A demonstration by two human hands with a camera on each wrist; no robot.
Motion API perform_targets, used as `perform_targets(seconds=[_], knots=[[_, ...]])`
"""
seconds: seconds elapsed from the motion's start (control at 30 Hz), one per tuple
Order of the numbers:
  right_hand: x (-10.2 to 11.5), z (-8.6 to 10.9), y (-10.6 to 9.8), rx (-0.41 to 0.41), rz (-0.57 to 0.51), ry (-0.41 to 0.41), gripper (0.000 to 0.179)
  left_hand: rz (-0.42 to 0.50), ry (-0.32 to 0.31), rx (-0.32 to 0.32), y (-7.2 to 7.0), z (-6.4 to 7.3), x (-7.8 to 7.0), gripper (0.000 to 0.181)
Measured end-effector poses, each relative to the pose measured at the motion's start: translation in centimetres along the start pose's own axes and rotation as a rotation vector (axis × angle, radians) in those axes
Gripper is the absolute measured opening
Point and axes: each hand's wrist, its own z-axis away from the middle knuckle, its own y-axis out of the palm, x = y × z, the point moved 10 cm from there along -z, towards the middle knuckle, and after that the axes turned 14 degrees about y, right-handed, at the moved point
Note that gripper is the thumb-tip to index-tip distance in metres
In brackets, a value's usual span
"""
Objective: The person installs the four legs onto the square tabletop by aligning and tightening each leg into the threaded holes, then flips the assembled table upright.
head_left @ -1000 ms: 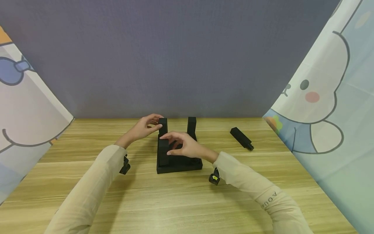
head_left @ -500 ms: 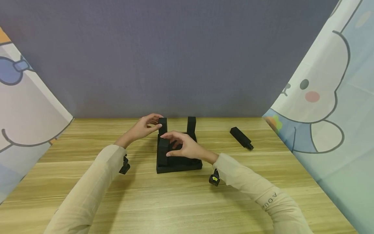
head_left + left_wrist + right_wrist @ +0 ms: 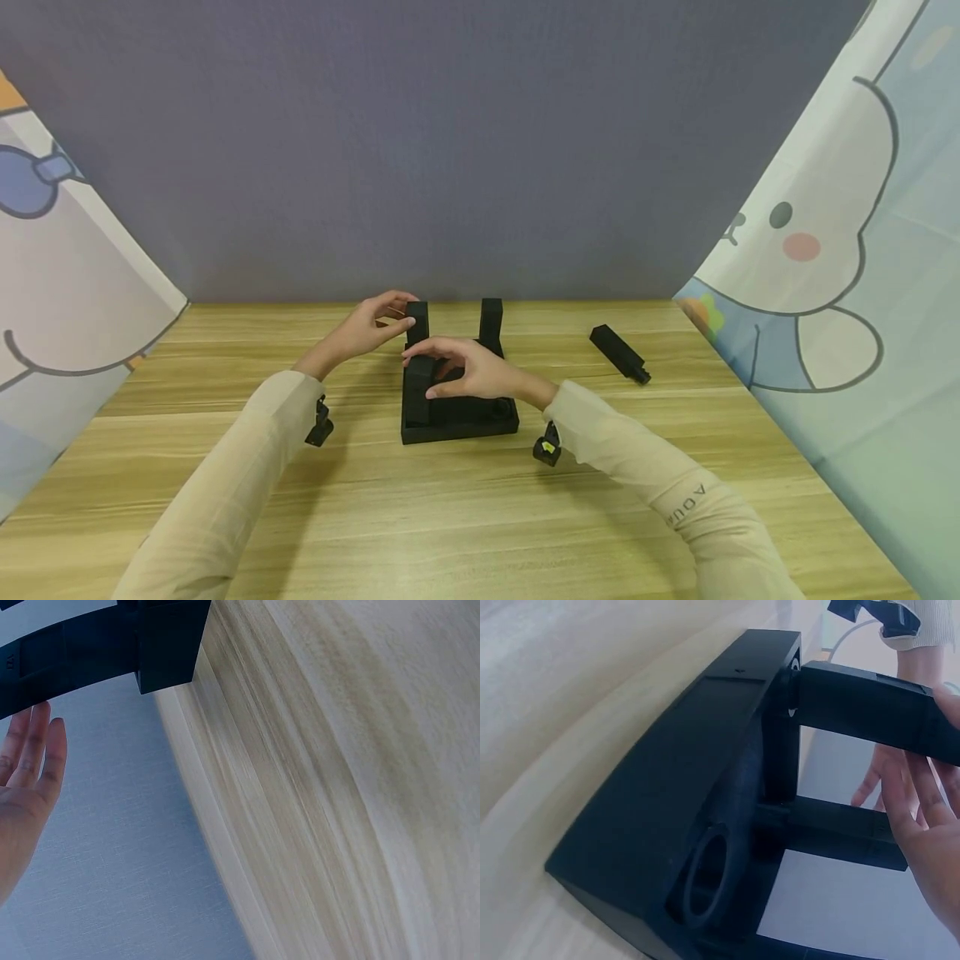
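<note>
Left hand (image 3: 363, 327) is pinching the far post (image 3: 420, 312) between thumb and fingers; right hand (image 3: 480, 372) is gripping the near post (image 3: 417, 402) likewise. Both are standing on the shallow black base (image 3: 459, 432) beneath the hands, which is also bearing a third post (image 3: 491, 322) beyond the right hand and a round socket (image 3: 501, 408) below that hand's wrist. A loose post (image 3: 618, 352) is lying well to its right.
</note>
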Motion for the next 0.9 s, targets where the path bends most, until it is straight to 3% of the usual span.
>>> perform_targets(seconds=[0.23,0.43,0.73,0.9], knots=[[1.7,1.0,-0.4,-0.125,-0.011,0.038,0.050,-0.037,0.049,-0.018,-0.1,0.0,-0.1,0.040],[-0.2,0.8,-0.3,-0.185,-0.003,0.044,0.052,-0.021,0.042,-0.013,0.0,0.0,-0.1,0.040],[-0.9,0.4,-0.3,-0.110,0.028,0.032,0.057,-0.015,0.005,-0.001,0.1,0.0,-0.1,0.040],[-0.9,0.1,-0.1,-0.030,0.041,0.032,0.059,-0.009,-0.007,0.002,0.0,0.1,-2.2,0.039]])
